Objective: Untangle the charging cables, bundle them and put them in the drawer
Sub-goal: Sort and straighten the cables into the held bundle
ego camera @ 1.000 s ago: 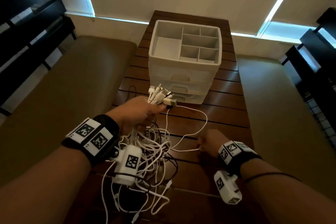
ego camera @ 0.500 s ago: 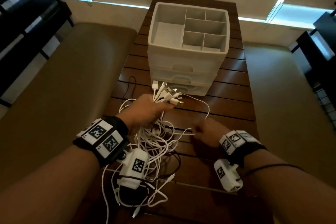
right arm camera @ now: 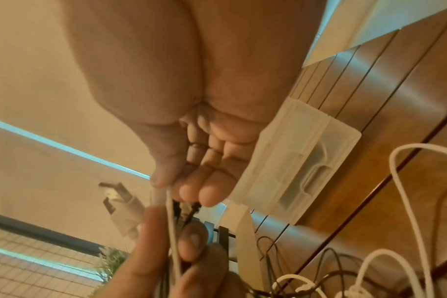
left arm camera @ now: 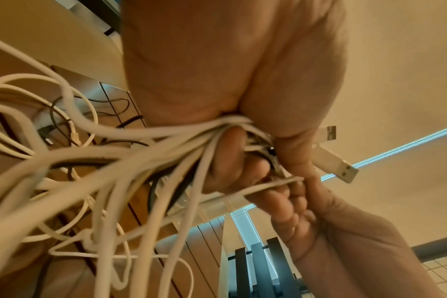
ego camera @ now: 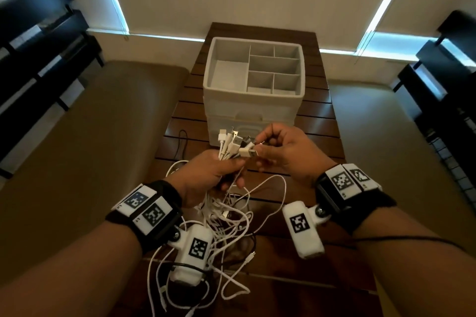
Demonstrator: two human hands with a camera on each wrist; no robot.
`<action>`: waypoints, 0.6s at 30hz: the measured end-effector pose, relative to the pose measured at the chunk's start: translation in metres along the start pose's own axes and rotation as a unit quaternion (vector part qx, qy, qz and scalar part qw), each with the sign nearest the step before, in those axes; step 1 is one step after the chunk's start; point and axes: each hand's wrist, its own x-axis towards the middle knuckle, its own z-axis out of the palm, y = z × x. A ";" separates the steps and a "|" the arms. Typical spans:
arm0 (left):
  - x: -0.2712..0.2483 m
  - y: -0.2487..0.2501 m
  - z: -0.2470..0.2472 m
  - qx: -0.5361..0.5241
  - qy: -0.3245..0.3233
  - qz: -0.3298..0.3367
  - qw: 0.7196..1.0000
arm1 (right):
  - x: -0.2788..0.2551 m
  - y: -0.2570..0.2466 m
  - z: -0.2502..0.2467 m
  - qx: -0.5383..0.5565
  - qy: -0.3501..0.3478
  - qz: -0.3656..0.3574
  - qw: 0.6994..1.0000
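My left hand grips a bunch of white and dark charging cables just below their plugs, which fan out above the fist. The cords hang down in a tangled heap over the wooden table. My right hand has come up beside the plugs and pinches a thin white cable end between thumb and fingers. In the left wrist view the fist closes round the cords and a USB plug sticks out. The white drawer unit stands just behind both hands, its drawers closed.
The drawer unit's top tray has several empty compartments. A thin dark cord lies on the table left of the unit. Padded benches flank the narrow table, with dark shelving at both sides.
My right hand has risen from the table and moved left and forward to the plug ends, bringing a white cable end with it. The left hand has lifted the bunch slightly.
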 end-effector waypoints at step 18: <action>-0.015 0.037 -0.003 -0.052 0.065 0.101 0.991 | -0.011 0.013 0.035 -0.302 -0.096 0.022 0.948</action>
